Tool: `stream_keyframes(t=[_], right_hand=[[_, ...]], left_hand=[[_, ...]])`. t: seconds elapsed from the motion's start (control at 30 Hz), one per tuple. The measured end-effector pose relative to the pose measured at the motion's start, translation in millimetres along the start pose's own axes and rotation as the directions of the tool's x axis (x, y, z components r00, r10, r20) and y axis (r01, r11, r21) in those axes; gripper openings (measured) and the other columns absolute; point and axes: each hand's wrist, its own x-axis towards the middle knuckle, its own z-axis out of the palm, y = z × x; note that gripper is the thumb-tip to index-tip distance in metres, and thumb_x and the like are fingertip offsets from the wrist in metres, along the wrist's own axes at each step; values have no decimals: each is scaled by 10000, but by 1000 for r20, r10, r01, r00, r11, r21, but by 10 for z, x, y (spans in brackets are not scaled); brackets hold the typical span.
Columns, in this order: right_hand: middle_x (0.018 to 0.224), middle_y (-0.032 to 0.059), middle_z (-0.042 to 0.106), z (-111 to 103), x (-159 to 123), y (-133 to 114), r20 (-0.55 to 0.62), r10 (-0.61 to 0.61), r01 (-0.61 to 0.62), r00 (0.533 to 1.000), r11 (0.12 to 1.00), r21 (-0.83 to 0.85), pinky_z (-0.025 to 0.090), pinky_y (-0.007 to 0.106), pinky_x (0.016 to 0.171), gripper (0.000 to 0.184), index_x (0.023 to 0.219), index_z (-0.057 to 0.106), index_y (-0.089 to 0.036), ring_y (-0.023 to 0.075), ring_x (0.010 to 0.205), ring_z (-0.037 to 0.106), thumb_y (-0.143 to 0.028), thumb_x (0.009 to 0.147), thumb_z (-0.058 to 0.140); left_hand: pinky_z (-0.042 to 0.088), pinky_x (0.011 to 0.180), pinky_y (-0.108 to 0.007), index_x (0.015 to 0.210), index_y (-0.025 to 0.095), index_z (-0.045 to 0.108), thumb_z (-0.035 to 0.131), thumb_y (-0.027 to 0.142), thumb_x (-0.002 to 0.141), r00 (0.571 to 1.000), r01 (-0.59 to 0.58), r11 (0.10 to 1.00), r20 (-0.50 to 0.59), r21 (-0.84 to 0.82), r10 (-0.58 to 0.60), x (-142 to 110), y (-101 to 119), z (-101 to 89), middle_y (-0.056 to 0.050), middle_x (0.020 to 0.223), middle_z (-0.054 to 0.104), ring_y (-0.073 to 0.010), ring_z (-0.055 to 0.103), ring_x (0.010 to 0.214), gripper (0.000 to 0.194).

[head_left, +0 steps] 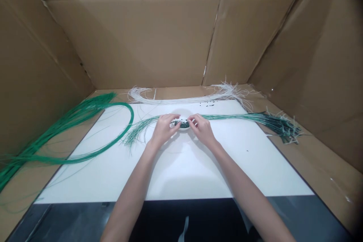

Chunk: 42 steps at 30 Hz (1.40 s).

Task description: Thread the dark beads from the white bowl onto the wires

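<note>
A small white bowl (185, 129) of tiny dark beads (183, 124) stands on the white board between my hands. My left hand (164, 127) is at its left side, thumb and curved fingers apart with a gap between them. On the right, my right hand (202, 127) has thumb and forefinger pinched together by the rim; whatever is between them is too small to make out. A bundle of thin green strands (227, 117) runs crosswise behind the bowl and hands, its frayed left end (137, 130) spreading out beside my left hand.
A looped bundle of green strands (96, 153) lies at the left, partly over the board's edge. White strands (176, 101) stretch along the back, with several loose dark beads (210, 103) near them. Cardboard walls (176, 41) enclose the back and both sides.
</note>
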Motion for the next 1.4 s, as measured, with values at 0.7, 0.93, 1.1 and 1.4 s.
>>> stream_keyframes(t=[0.7,0.93,1.1,1.4], right_hand=[[803,40,588,7,-11,-46,-27,-25,25,999,1000,-12,420,248,604,200,818,561,-193,133,635,540,-270,835,378],[812,38,617,29,-20,-43,-53,25,-20,998,995,94,452,254,623,193,890,560,-210,137,650,563,-327,821,423],[798,27,648,-9,-7,-89,-93,121,-95,988,964,249,470,245,592,238,961,539,-208,138,674,595,-335,763,505],[777,20,674,-28,-5,-89,-110,155,-123,982,958,258,467,242,613,227,965,527,-203,142,697,617,-301,760,519]], left_hand=[[404,730,-258,815,187,593,417,282,832,998,26,994,58,-107,-20,-3,3,46,-28,807,634,-144,561,749,200],[400,676,-222,820,177,551,391,231,840,1000,22,985,20,-172,-19,-17,11,65,-20,801,593,-118,530,713,169],[395,682,-215,821,175,550,388,232,842,1000,25,984,-7,-178,-27,-4,10,63,-18,797,589,-115,530,719,173],[390,661,-218,818,176,561,400,248,842,999,44,981,11,-187,-43,-1,14,68,-16,790,598,-118,530,709,178]])
